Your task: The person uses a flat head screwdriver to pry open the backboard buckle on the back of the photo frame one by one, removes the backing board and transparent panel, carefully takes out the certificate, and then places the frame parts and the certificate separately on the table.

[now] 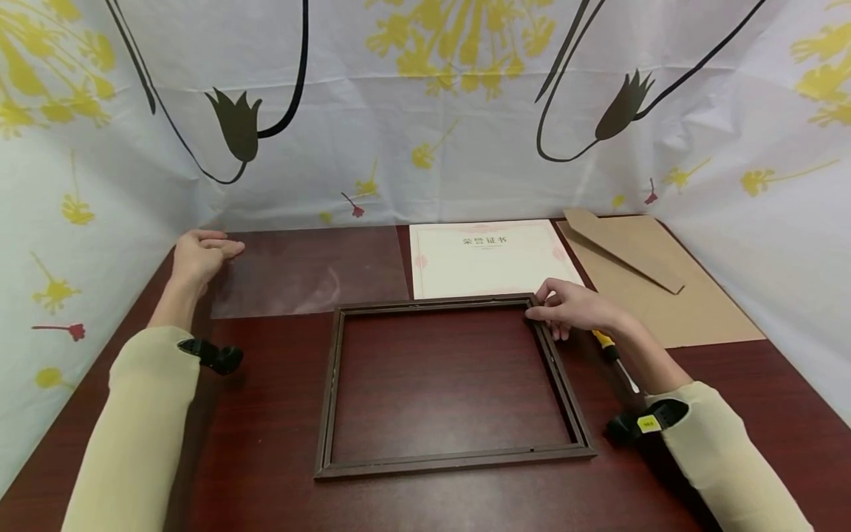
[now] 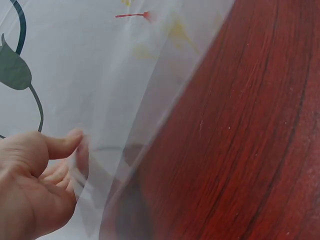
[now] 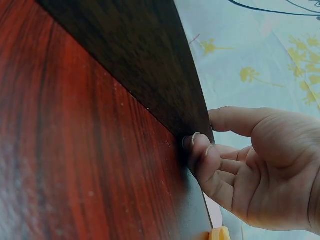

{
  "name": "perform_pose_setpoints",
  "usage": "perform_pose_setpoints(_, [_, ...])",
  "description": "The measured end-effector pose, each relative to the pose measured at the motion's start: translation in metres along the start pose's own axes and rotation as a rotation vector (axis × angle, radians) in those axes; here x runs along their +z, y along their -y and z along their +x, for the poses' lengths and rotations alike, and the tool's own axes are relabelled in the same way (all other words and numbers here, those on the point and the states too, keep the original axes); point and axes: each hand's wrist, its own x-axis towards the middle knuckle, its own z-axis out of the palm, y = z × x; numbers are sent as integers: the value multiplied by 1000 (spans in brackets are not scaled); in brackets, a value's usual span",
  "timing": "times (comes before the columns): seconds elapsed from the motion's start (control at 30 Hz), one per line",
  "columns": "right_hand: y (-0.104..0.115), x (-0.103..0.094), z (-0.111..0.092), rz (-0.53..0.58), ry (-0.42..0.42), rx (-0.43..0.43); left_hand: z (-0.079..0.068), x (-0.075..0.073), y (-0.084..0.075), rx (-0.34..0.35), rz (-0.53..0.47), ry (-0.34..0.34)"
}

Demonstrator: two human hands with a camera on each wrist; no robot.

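Observation:
My left hand (image 1: 199, 258) is at the left edge of a clear plastic sheet (image 1: 312, 273) at the back left. In the left wrist view, the thumb and index finger pinch the edge of that sheet, which rises toward the fingers. A dark brown rectangular picture frame (image 1: 452, 464), with nothing in its opening, lies in the middle of the table. At its far right corner my right hand (image 1: 575, 307) grips the frame, thumb over the top edge and fingertips along the outer side. The right wrist view shows the frame's side (image 3: 150, 60) between thumb and fingers.
Behind the frame lies a cream certificate (image 1: 492, 262) with Chinese lettering. A brown backing board (image 1: 665, 310) with a folded-out stand strip (image 1: 625, 255) is at the back right. A yellow-handled screwdriver (image 1: 606, 343) lies under the right forearm. Patterned white cloth (image 1: 465, 148) surrounds the table.

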Motion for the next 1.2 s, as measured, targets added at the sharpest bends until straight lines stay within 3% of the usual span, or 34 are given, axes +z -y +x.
perform_pose_setpoints(0.1, [0,0,0,0,-1,2,-2,0,3,-22,42,36])
perform_pose_setpoints(0.4, [-2,0,0,-3,3,4,-5,8,12,25,101,159])
perform_pose_setpoints(0.67, [-1,-1,1,-12,-4,1,-7,16,15,-38,181,94])
perform_pose_setpoints(1.2, [-3,-1,1,-11,-7,6,-8,34,18,17,233,85])
